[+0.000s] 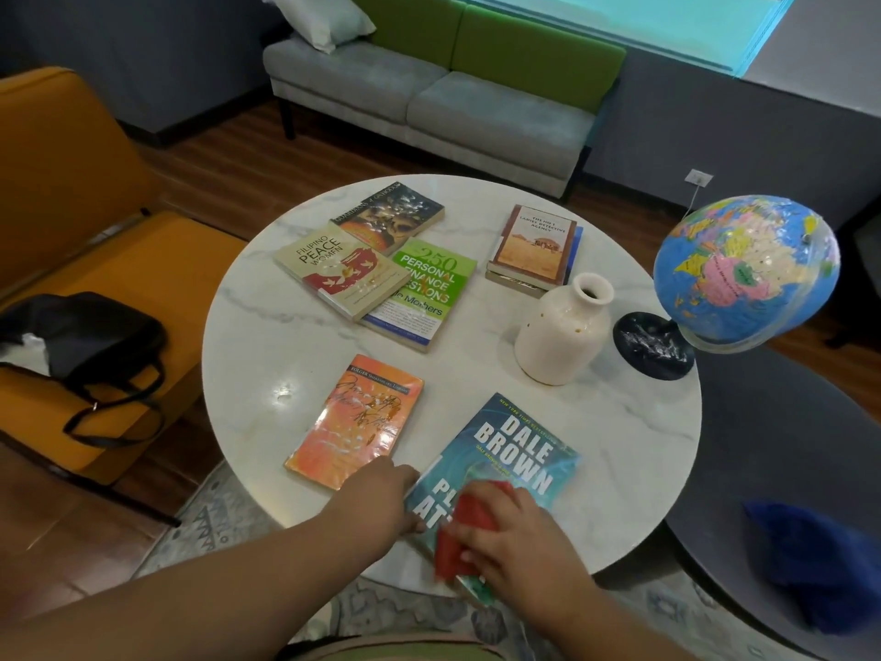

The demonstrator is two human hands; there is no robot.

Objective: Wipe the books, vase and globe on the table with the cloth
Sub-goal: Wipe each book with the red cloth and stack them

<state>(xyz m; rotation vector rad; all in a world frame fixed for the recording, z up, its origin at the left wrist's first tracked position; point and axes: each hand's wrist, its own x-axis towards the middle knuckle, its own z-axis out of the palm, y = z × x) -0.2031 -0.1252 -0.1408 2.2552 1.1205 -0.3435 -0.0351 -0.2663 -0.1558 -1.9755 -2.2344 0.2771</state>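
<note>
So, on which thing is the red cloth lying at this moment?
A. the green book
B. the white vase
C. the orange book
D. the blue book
D: the right hand presses the red cloth onto the cover of the blue book, while the left hand holds that book's edge.

Bare forearms (pixel 267 579), bare hands (pixel 381 498)

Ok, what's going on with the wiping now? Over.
Left hand holds blue book by its edge. Right hand grips red cloth on the cover. Vase, globe stand clear, nothing in the way. Over.
</note>
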